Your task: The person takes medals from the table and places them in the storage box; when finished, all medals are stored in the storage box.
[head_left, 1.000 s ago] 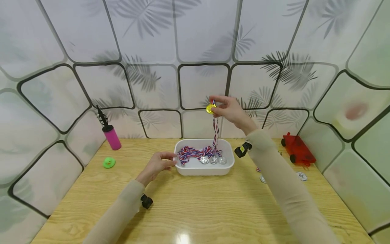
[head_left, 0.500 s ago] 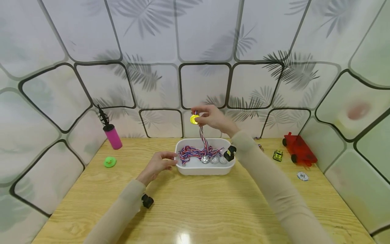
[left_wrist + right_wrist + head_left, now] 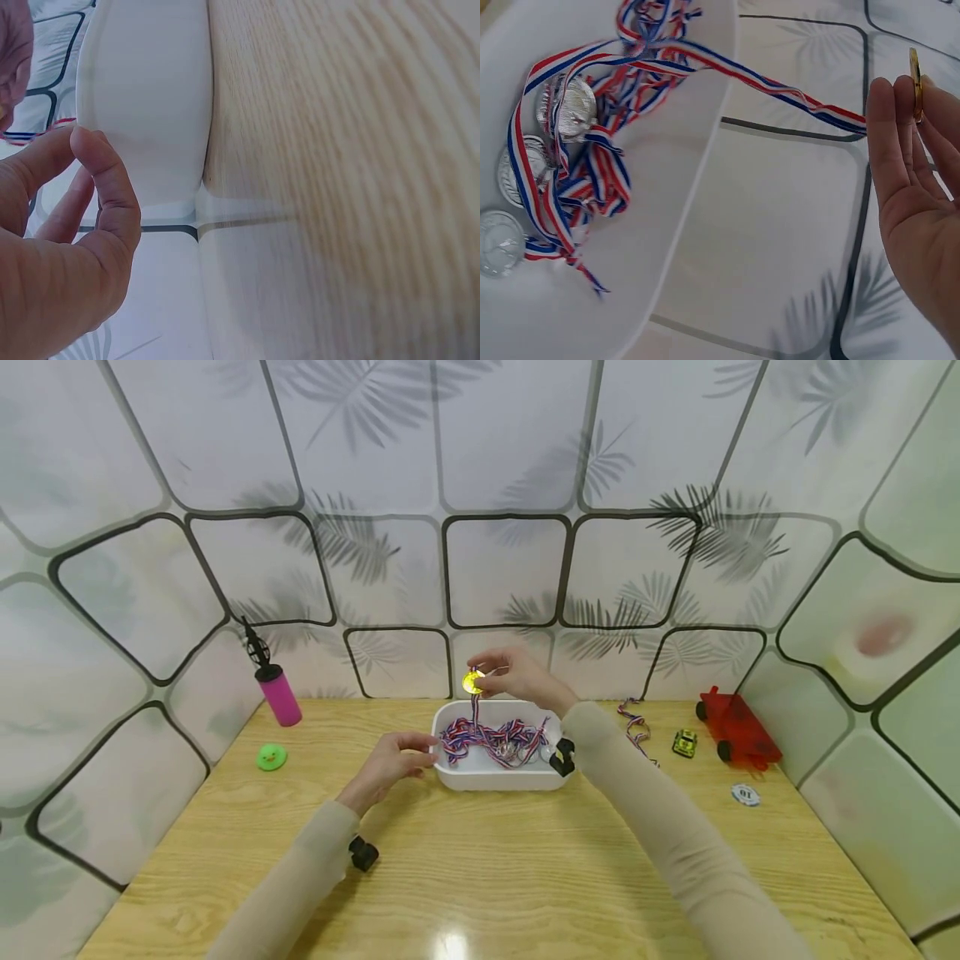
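Observation:
Over the back left part of a white tub [image 3: 502, 782], my right hand [image 3: 525, 678] pinches a gold medal [image 3: 472, 682] between thumb and fingers. Its striped ribbon [image 3: 780, 94] runs down from the hand into the tub, where it loops over other tangled red, white and blue ribbons [image 3: 609, 176]. Silver medals [image 3: 568, 111] lie in there too, partly crossed by the ribbon. At the tub's left end, my left hand [image 3: 392, 767] holds the rim; the left wrist view has its thumb and a fingertip [image 3: 94, 142] meeting at the rim's edge.
On the wooden table [image 3: 450, 868], a green duck [image 3: 272, 757] and a pink air pump [image 3: 280, 695] stand left. To the right are a ribbon [image 3: 634, 727], a yellow toy car [image 3: 685, 742], a red toy cart [image 3: 738, 727] and a chip [image 3: 746, 794]. A patterned curtain [image 3: 506, 572] rises behind.
The right hand has moved left and down with the gold medal, and more of its ribbon now lies in the tub. My left hand stays at the rim.

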`<state>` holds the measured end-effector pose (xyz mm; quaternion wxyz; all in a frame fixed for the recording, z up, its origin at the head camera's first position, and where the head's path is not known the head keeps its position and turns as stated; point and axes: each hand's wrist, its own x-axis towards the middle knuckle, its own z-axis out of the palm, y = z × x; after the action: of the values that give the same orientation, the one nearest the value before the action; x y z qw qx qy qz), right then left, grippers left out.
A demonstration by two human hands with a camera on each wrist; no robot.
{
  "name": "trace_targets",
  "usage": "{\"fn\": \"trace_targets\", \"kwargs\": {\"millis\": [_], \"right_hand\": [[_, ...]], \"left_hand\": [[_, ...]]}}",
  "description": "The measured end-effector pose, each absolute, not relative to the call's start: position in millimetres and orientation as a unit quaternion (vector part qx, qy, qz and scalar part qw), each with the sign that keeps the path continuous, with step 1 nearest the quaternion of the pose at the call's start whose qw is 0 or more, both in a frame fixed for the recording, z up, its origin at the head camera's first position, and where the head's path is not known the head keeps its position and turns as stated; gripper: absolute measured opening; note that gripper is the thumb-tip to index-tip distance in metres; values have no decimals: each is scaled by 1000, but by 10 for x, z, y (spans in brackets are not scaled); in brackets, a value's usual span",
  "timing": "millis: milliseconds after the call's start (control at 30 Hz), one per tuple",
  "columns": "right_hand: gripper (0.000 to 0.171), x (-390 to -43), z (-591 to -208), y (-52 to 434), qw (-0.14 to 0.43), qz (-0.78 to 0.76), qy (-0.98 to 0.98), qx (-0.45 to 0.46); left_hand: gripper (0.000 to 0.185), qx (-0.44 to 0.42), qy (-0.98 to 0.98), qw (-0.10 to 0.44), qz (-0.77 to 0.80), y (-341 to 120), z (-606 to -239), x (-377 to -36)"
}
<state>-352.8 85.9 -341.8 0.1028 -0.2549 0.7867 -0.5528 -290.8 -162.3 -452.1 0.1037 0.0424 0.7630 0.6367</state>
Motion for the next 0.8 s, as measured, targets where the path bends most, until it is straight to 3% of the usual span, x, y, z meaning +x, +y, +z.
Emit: {"fn": "trace_targets", "kwargs": {"millis": [533,800], "right_hand": [[23,-3543,-3977,768,125,-579,776,-219],[26,-3555,-4149,730,126,-586,770,-218]], "left_hand": [[38,43,761,110,638,-1623,-4509,-2898],[37,39,765,113,633,-1630,-4529,-2926]]}}
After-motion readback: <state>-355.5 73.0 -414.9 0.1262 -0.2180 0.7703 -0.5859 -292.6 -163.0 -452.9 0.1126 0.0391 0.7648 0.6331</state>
